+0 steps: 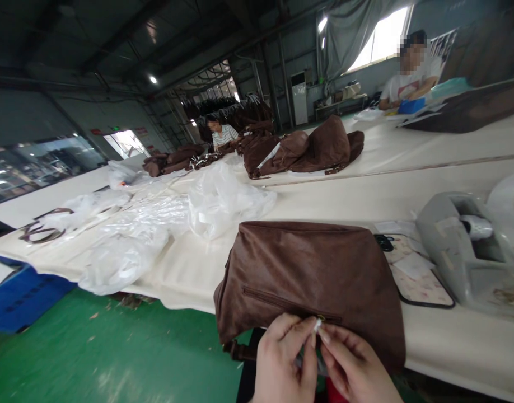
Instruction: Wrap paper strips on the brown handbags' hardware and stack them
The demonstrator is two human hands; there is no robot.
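Note:
A brown leather-like bag lies at the table's front edge, with a zipper running across its near side. Over the zipper's right end, my left hand and my right hand meet. Both pinch a small white piece, which looks like paper or thin wrapping, right beside the brass-coloured zipper pull. Whether the piece is wrapped around the pull cannot be made out. A strap with a buckle hangs from the bag's lower left corner.
Crumpled clear plastic bags lie to the left. On the right are a grey tape dispenser and a patterned board. More brown bags lie farther back. Two people work beyond. A blue crate stands on the green floor.

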